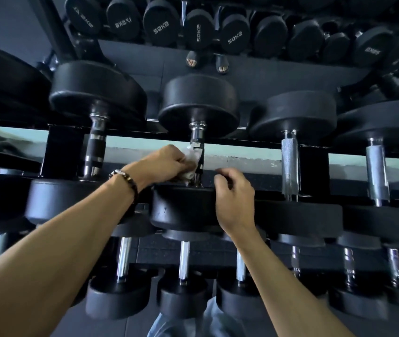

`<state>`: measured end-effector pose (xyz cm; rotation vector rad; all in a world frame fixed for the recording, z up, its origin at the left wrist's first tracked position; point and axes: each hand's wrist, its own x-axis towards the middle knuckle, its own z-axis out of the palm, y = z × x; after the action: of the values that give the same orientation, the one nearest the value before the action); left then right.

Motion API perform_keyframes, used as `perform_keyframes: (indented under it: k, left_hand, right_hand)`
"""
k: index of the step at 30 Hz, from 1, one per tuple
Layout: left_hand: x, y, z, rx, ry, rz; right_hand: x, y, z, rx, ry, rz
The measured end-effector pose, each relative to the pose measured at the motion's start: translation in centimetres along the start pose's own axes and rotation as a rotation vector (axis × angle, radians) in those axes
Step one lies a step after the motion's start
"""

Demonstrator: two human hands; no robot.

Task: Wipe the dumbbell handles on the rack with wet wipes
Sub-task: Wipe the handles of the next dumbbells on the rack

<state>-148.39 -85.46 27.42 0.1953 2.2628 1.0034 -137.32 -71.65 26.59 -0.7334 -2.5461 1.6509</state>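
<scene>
A black dumbbell (198,105) lies on the upper tier of the rack (62,152), its chrome handle (197,135) pointing towards me. My left hand (162,164) grips a crumpled white wet wipe (192,158) and holds it against the left side of that handle. My right hand (235,195) rests on the near head of the same dumbbell (181,207), fingers loosely curled, holding nothing. The lower part of the handle is hidden behind the wipe and my fingers.
Neighbouring dumbbells sit close on both sides, one with a knurled handle (290,164) to the right and one with a dark grip (95,147) to the left. A lower tier of smaller dumbbells (184,261) lies beneath my arms. A mirror behind shows more dumbbells (198,27).
</scene>
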Motion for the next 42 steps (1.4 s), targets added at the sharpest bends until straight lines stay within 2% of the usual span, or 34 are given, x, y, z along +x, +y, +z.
perform_keyframes:
  k: [2,4,6,9,10,11,14,16,18,20,22,25,27,29,32,33,34,36,38,40,42]
  left_hand:
    - [1.8,0.4,0.3,-0.224,0.175,0.022]
    - [4.1,0.6,0.2,-0.439,0.283,0.022]
    - [3.6,0.0,0.2,-0.317,0.244,0.005]
    - [1.9,-2.5,0.4,-0.072,0.050,-0.063]
    - [1.4,-2.9,0.4,-0.087,0.004,-0.042]
    - [1.2,-2.6,0.5,-0.157,-0.001,-0.025]
    - [2.5,0.3,0.7,-0.648,0.109,-0.034]
    - [2.8,1.3,0.5,-0.771,0.117,-0.068]
    - [2.4,0.1,0.6,-0.706,0.048,-0.124]
    - [1.0,-1.3,0.5,-0.474,-0.030,-0.187]
    - [0.6,-1.3,0.4,-0.396,-0.036,-0.206]
    - [1.7,0.9,0.1,-0.738,0.021,-0.212]
    - [2.8,2.0,0.0,-0.817,0.093,-0.174]
    - [2.5,2.2,0.3,-0.815,0.067,-0.192]
    - [0.9,0.4,0.5,-0.654,-0.110,-0.291]
    - [0.7,0.1,0.3,-0.616,-0.120,-0.313]
    - [0.9,0.4,0.1,-0.654,-0.088,-0.303]
    - [2.1,1.7,-0.4,-0.891,0.056,-0.235]
    - [3.1,2.9,-0.2,-0.972,0.088,-0.175]
    - [2.9,1.7,0.3,-0.876,0.067,-0.192]
    - [1.5,0.4,0.6,-0.612,-0.049,-0.276]
  right_hand:
    - [-0.1,0.1,0.1,-0.003,0.001,-0.004]
    - [0.0,0.1,0.2,-0.009,-0.005,-0.010]
    - [0.2,0.4,0.3,-0.002,0.001,-0.012]
    - [0.3,0.6,0.2,0.022,0.010,-0.020]
    - [0.3,0.7,0.3,0.031,0.011,-0.014]
    - [0.3,0.7,0.2,0.032,0.015,-0.017]
    - [0.3,0.7,0.3,0.027,0.017,-0.025]
    - [0.4,0.7,0.3,0.031,0.017,-0.018]
    - [0.5,0.8,0.2,0.033,0.028,-0.022]
    - [0.5,0.7,0.2,0.051,0.021,-0.015]
    - [0.5,0.8,0.2,0.068,0.011,-0.010]
    - [0.6,1.1,0.2,0.076,-0.012,0.003]
    - [0.7,1.2,0.1,0.085,-0.031,0.009]
    - [0.8,1.3,0.2,0.082,-0.033,0.014]
    - [0.8,1.3,0.2,0.093,-0.021,-0.003]
    - [0.8,1.2,0.2,0.095,-0.019,-0.002]
    - [0.7,1.2,0.2,0.095,-0.016,-0.001]
    - [0.6,1.1,0.0,0.083,-0.015,-0.002]
    - [0.5,1.0,0.0,0.079,-0.014,-0.002]
    - [0.5,0.9,0.1,0.093,-0.014,0.000]
    - [0.6,0.9,0.1,0.092,-0.007,-0.006]
